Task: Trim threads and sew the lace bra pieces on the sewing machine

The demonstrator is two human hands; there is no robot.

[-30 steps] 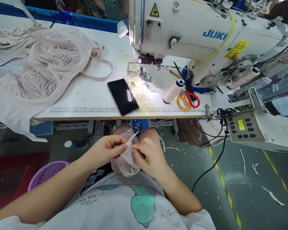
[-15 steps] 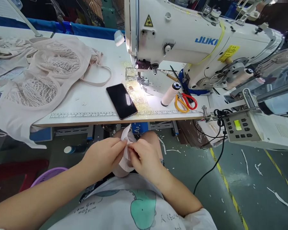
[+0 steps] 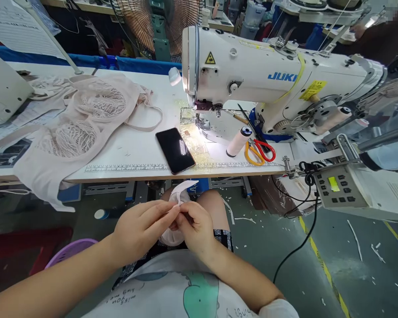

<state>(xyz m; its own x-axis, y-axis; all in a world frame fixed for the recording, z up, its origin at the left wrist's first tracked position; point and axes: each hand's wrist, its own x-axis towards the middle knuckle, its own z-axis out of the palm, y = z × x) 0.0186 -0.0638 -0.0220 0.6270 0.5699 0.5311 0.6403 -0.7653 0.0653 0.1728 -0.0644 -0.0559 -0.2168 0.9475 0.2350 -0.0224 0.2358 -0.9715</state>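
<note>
One cloth [image 3: 181,192] in head view, above the lap [image 3: 213,208], pinched firmly by left hand [image 3: 141,224] and right hand [image 3: 199,229] together; I judge it light, soft, limp, easily creased, best held close to its edge.

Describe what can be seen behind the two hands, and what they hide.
Pale fabric shows above and below where the left hand and right hand meet. The part inside their grip is covered, so its folds there cannot be made out.
</note>
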